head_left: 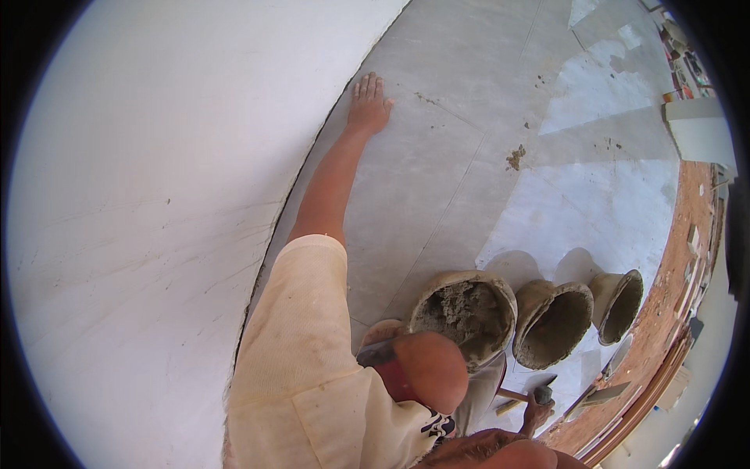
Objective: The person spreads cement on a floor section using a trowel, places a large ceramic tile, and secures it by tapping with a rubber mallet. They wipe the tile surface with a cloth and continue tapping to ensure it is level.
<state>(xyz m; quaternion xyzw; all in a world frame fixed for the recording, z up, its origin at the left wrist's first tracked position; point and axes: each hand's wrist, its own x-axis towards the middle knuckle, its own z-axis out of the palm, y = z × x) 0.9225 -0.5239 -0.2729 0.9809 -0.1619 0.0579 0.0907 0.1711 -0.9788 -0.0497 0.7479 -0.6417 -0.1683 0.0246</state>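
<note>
My left arm reaches far forward, and my left hand (370, 105) lies flat on the grey floor tiles (437, 172), fingers stretched out, close to the foot of the white wall. Nothing is in it. At the lower right, my right hand (537, 414) is closed round a wooden-handled tool (513, 395) with a dark grey end; its exact kind is hard to make out. Between my hands stands a bucket (418, 305) crusted with mortar, with wet grey mortar (469, 309) inside. My bent knee partly hides its near side.
The white wall (156, 195) rises along the left, with a dark gap at its base. Two more mortar-stained buckets (553, 324) (621, 305) stand in a row to the right. Mortar crumbs (516, 158) lie on the tiles. Bare reddish ground (687, 227) with boards borders the right side.
</note>
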